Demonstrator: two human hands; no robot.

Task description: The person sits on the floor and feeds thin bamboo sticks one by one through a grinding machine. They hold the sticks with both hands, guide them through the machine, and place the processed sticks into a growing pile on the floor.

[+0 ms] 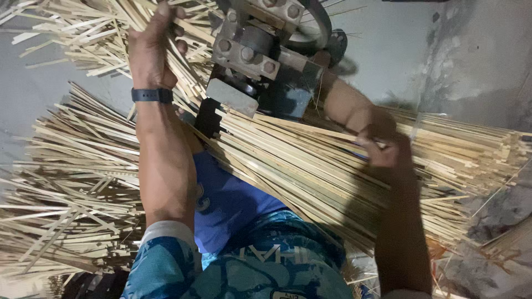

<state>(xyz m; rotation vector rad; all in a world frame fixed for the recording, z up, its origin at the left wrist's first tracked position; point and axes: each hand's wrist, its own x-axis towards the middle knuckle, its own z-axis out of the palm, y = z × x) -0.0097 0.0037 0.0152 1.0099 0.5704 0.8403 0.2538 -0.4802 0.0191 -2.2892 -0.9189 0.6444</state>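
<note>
My left hand (152, 47) is closed on bamboo strips (183, 41) just left of the metal machine (257, 52). My right hand (385, 147) pinches strips of the big bundle (310, 166) lying below it. Feeding appears under way; alignment at the machine's mouth matters.

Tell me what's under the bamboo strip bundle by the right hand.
Under the bamboo strip bundle, blue cloth shows at its near edge, and grey floor at the far end. The right hand grips strips on top. Whatever supports the middle is covered.
</note>
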